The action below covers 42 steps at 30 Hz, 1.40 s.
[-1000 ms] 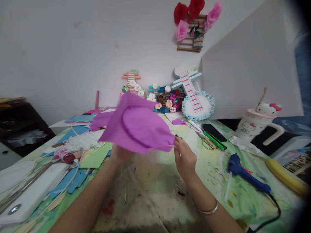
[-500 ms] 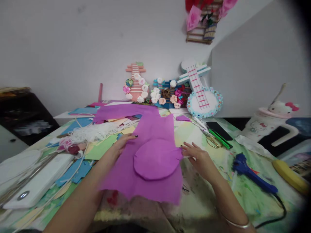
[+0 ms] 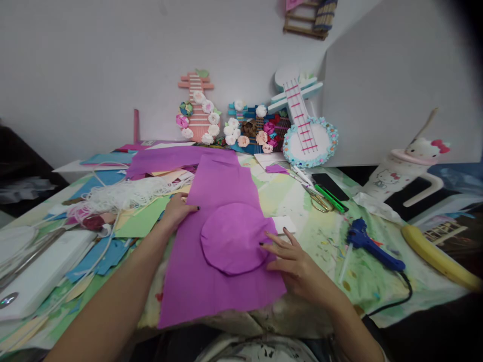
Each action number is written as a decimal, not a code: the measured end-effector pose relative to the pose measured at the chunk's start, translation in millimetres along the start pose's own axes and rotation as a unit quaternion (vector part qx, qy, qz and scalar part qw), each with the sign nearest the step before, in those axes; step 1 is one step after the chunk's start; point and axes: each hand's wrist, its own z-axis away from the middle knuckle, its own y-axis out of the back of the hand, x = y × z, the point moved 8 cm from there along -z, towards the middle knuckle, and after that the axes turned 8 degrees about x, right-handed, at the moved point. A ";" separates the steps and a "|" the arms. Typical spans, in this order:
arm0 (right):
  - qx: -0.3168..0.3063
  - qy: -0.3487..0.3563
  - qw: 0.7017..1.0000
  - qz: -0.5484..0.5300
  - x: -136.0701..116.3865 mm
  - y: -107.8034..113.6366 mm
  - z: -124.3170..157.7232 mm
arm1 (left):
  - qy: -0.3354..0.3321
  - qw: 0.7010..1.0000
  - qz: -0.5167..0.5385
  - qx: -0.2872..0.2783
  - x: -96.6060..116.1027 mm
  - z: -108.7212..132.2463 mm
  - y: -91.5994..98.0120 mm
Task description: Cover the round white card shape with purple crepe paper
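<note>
The left hand (image 3: pixel 175 211) has its thumb on the left edge of the purple sheet (image 3: pixel 224 183); whether the fingers pinch it from beneath, I can't tell. The right hand (image 3: pixel 300 271) is open, fingers spread, fingertips over the right side of the round purple piece (image 3: pixel 236 239). That piece lies on the near half of the sheet, at the middle of the table's near side, with a white piece (image 3: pixel 285 224) showing just beyond it on the right.

I'd judge the step in hand to be setting the round piece on the sheet; the next move calls for keeping the sheet smooth and the round piece steady.

The tablecloth (image 3: pixel 320 251) is stained green and yellow. To the left lie tangled white string (image 3: pixel 113 198) and blue and green scraps; to the right, a blue glue gun (image 3: pixel 372 245), with a banana (image 3: pixel 435 256) farther right. Decorated model instruments (image 3: pixel 309 143) lean along the far wall, and a lidded cup (image 3: pixel 392 176) stands at far right.
</note>
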 end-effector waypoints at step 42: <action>0.056 -0.316 0.944 -0.082 55.4 -7.2 -7.1 | -0.234 0.938 -0.192 -0.171 31.9 152.5 4.0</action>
